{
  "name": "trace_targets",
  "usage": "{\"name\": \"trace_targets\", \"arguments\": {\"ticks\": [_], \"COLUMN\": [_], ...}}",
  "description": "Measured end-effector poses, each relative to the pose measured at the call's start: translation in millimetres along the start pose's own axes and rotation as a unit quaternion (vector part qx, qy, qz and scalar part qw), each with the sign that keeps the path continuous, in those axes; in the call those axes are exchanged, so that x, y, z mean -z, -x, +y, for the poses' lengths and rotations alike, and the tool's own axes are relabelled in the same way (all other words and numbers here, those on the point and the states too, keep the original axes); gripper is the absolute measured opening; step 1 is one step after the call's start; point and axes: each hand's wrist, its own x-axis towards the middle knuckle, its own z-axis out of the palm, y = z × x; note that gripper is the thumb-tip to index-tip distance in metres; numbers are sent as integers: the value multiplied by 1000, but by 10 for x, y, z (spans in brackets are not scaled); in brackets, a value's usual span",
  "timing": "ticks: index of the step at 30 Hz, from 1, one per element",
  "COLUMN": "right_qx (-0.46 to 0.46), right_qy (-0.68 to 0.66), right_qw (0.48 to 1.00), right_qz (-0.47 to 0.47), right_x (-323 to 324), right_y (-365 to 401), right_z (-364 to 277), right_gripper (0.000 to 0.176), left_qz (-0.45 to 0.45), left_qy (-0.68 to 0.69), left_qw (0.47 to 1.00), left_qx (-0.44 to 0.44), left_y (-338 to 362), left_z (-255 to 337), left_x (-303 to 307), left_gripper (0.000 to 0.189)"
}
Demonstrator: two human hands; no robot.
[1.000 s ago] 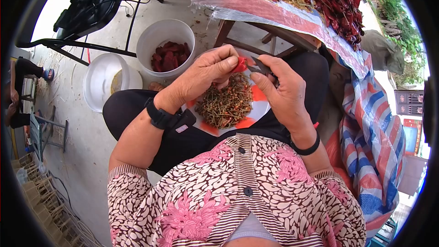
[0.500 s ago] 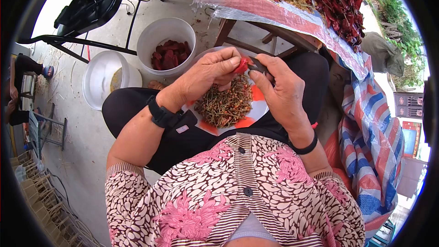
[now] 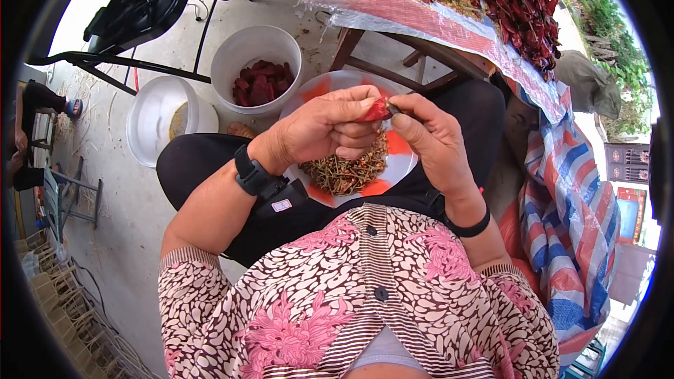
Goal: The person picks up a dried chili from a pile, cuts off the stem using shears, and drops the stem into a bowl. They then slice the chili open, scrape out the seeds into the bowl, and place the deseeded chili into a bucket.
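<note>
Between thumb and fingers, my left hand [image 3: 335,123] pinches a red chili [image 3: 375,109] above the basin. My right hand [image 3: 434,133] is closed on a small dark tool [image 3: 394,108] whose tip meets the chili's end; its exact shape is mostly hidden. Below both hands, a white and orange basin [image 3: 401,161] rests on my lap, bearing a heap of stems and seeds [image 3: 344,172]. Beyond my left hand, a white bucket [image 3: 226,52] contains dark red chili pieces [image 3: 263,83].
A second white container [image 3: 144,123] stands left of the bucket. Striped sheeting [image 3: 393,1] covers a table at the upper right, with dried red chilies [image 3: 516,10] piled on it. A black folding frame [image 3: 161,67] stands upper left. Another person's legs [image 3: 43,98] show at far left.
My left hand has turned, its fingers now curled under the chili. My right hand has shifted slightly left and down, and more of the basin shows.
</note>
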Motion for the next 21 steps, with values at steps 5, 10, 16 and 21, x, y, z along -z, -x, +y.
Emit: {"name": "trace_targets", "arguments": {"ticks": [5,10,16,21], "right_qx": [-201,-183,7,108], "right_qy": [-288,-219,38,284], "right_qw": [934,957,998,950], "right_qz": [-70,-46,43,72], "right_x": [61,55,19,22], "right_y": [10,9,47,57], "right_z": [-140,-154,-48,-190], "right_gripper": [26,26,29,32], "left_qz": [4,51,38,43], "left_qy": [-37,-131,-142,-157], "left_qw": [999,990,989,986], "left_qx": [2,7,-17,-23], "left_y": [5,28,49,44], "left_z": [50,76,73,76], "left_x": [-2,-104,-46,-67], "left_gripper": [16,17,17,17]}}
